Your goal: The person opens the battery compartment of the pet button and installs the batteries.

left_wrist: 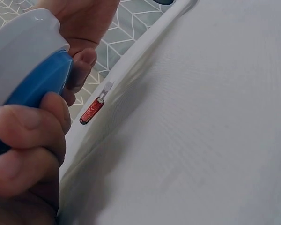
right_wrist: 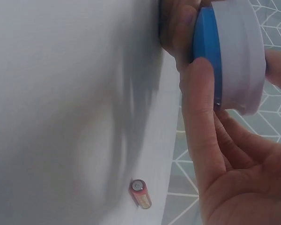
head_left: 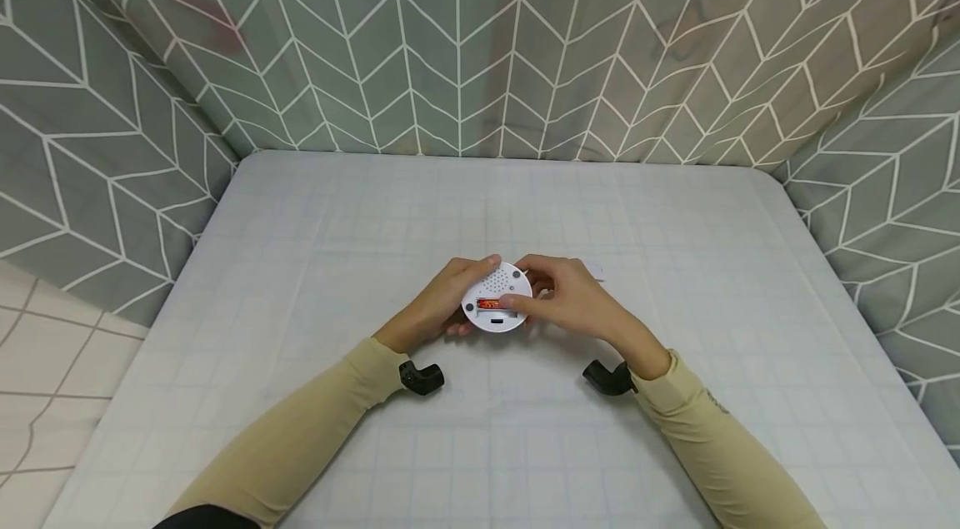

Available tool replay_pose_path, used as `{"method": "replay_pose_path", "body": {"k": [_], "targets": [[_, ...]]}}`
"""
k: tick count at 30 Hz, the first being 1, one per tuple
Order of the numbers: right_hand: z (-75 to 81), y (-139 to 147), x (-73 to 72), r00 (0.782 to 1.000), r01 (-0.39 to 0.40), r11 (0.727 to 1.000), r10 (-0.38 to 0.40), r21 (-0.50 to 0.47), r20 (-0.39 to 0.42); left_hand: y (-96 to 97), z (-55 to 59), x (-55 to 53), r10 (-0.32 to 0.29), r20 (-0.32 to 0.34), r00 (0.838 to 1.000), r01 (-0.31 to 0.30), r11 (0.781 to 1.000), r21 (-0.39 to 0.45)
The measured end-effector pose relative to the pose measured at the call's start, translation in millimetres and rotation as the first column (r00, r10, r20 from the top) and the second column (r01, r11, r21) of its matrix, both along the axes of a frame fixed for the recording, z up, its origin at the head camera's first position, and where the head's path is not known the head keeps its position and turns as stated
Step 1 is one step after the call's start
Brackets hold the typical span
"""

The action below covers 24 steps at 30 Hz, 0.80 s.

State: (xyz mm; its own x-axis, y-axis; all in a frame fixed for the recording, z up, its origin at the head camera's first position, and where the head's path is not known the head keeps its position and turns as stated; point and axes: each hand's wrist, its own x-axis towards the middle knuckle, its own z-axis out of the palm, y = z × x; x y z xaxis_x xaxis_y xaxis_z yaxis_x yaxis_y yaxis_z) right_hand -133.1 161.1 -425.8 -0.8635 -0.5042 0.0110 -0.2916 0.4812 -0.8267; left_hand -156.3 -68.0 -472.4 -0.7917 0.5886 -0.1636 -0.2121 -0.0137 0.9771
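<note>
At the far left, a pale tiled floor (head_left: 52, 371) showed below a grey cloth (head_left: 97, 129) patterned with white lines, which also ran behind the desk (head_left: 360, 212) and down its right side. The desk had a white covering with a faint grid. On it, to the left, came a tan left sleeve (head_left: 315, 412) with a black wrist camera (head_left: 422, 377) at the cuff. The left hand (head_left: 442, 296) gripped the left edge of a round device (head_left: 497, 322), its thumb along the upper rim and its other fingers curled beneath, against the blue side.

The device was held up between the two hands near the middle of the desk, its white face turned up towards the head camera. That face bore a cluster of small holes, dark round pads and an open compartment with an orange-red battery (head_left: 489, 304) in it.

On the right, the right hand (head_left: 573, 296) held the device too, its thumb at the battery and a finger against the blue side. A loose red battery (left_wrist: 91, 111) lay on the desk beside a small pale piece (left_wrist: 107, 88). Rightmost was a tan right sleeve (head_left: 720, 437), with another black camera (head_left: 609, 379) at its cuff.
</note>
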Motion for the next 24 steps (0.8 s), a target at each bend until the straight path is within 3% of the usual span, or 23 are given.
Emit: {"method": "replay_pose_path", "body": {"k": [6, 16, 24], "targets": [[2.7, 5, -3.5, 0.996, 0.031, 0.999, -0.028, 0.035, -0.082, 0.3, 1.1, 0.8, 0.01, 0.003, 1.0, -0.01, 1.0, -0.002], [2.4, 7, -6.2, 0.994, 0.081, 0.997, -0.08, 0.008, -0.076, 0.4, 0.9, 1.0, 0.011, -0.004, 1.0, -0.011, 1.0, 0.0], [2.5, 11, -7.1, 0.983, 0.144, 0.99, -0.142, 0.004, -0.117, 0.3, -0.5, 0.4, 0.012, 0.001, 1.0, -0.012, 1.0, -0.007]]}}
